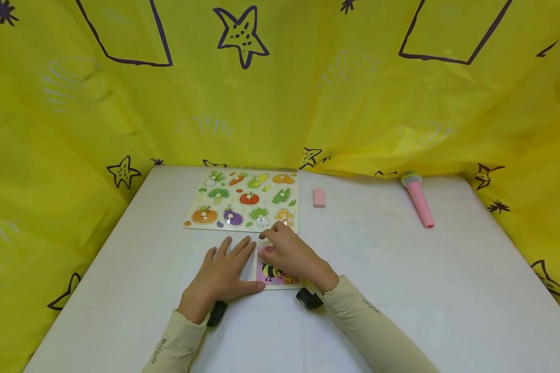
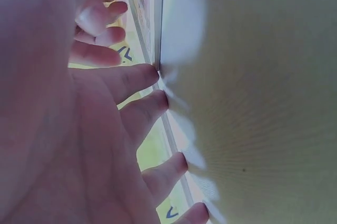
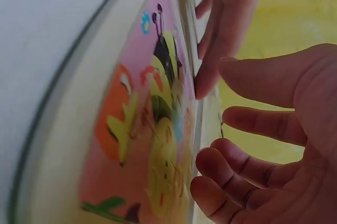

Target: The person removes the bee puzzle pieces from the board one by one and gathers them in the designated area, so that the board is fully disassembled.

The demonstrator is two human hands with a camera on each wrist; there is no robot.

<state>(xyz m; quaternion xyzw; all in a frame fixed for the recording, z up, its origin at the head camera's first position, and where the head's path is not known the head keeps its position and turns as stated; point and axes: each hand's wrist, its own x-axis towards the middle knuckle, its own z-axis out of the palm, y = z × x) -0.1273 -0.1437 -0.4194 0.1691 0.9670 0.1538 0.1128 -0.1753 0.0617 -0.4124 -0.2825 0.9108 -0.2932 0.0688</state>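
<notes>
A small pink bee puzzle in a pale frame lies near the middle of the white table, partly covered by the right hand. My left hand rests at its left side, fingers spread with tips on the tabletop and the thumb touching the frame's lower left edge. Over the puzzle's upper part is my right hand, its fingers loosely bent and nothing visible between them. The vegetable puzzle board lies just beyond both hands.
A pink eraser-like block lies right of the vegetable board. Farther right is a pink toy microphone. Yellow cloth with dark starfish drawings hangs behind and beside the white table.
</notes>
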